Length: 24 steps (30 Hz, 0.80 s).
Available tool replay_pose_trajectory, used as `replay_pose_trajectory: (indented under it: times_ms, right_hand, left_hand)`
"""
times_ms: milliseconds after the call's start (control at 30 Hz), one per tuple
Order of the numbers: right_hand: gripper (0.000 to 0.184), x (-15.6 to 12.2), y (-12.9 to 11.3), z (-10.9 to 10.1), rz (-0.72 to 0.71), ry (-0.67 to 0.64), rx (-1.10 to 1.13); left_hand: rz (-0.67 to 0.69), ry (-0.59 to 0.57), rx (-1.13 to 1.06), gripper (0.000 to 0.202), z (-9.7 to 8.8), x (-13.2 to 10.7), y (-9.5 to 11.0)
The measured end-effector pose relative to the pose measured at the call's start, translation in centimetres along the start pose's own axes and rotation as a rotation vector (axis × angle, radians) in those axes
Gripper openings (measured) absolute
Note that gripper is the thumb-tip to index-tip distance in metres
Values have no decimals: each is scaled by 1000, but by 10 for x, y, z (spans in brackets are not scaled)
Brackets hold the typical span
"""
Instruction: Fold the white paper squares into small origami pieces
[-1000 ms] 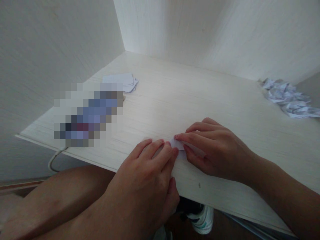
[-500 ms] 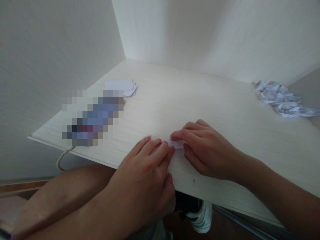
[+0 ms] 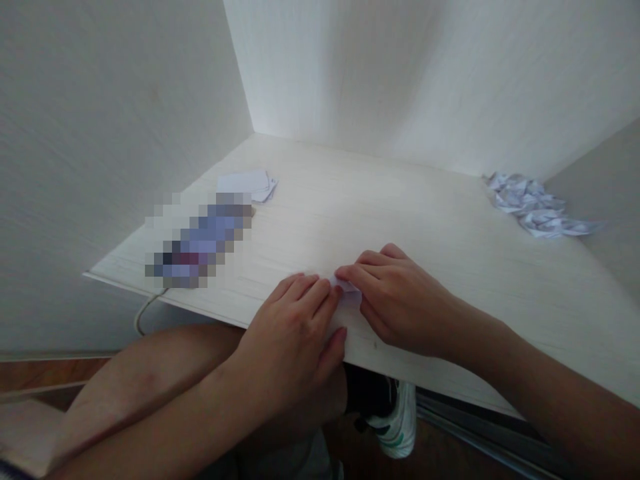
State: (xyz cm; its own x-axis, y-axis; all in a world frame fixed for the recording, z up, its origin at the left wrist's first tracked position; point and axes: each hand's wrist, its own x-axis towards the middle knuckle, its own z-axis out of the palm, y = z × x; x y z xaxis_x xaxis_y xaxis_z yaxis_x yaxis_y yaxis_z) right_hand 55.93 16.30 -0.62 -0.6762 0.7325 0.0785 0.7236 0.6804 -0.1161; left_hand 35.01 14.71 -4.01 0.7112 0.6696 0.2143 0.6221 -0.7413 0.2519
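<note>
A small piece of white paper (image 3: 349, 287) lies on the desk near its front edge, mostly covered by my fingers. My left hand (image 3: 295, 327) rests on the desk, its fingertips pressing the paper's left end down. From the right, my right hand (image 3: 395, 290) pinches the paper's other side between thumb and forefinger. The part of the paper under the left fingers is hidden, so its full shape cannot be made out.
Stacked white paper pieces (image 3: 245, 183) lie at the back left, beside a blurred-out phone-like object (image 3: 205, 237) with a cable (image 3: 143, 313). A heap of folded paper strips (image 3: 535, 207) sits at the back right. Panels (image 3: 350, 73) enclose the white desk (image 3: 400, 193).
The view has shifted slightly, so the desk and things on it appear moved. Both hands stay on the paper, with the right finger and thumb a little closer to the left fingertips.
</note>
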Motion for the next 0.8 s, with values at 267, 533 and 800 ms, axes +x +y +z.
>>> replay_pose_trajectory:
  times_ms: [267,533,800]
  right_hand:
    - [30,-1,-7,6,66,-7,-24]
    - [24,-12,-25,18,139,90,-77]
    - [44,-44,-35,24,176,115,-6]
  left_hand:
    - [2,15,58,41,-5,4,2]
    - [22,33,133,34,-11,9,9]
    - [3,-26,177,40,-16,7,13]
